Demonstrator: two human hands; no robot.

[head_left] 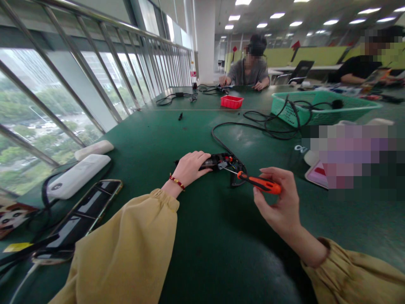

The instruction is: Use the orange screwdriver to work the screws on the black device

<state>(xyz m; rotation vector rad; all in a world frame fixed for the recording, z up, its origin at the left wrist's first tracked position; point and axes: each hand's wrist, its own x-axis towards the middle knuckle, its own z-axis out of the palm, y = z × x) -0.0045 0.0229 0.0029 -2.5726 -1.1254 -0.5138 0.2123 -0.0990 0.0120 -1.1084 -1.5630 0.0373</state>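
In the head view, an opened black corded device (218, 161) lies on the green table, with small red and coloured parts showing inside its housing. My left hand (192, 164) is closed over its left end and presses it to the tabletop. A screwdriver (260, 182) with an orange and black handle is held between the thumb and fingers of my right hand (281, 202). Its thin shaft points left, and the tip reaches the exposed inside of the device; whether it sits in a screw is too small to tell. A black cord (218, 128) runs from the device toward the back right.
A green basket (335, 116) holding cables stands at the right, and a small red tray (232, 101) sits farther back. Phone (85, 215) and white power bank (79, 176) lie at left beside the railing (104, 33). Two people sit beyond.
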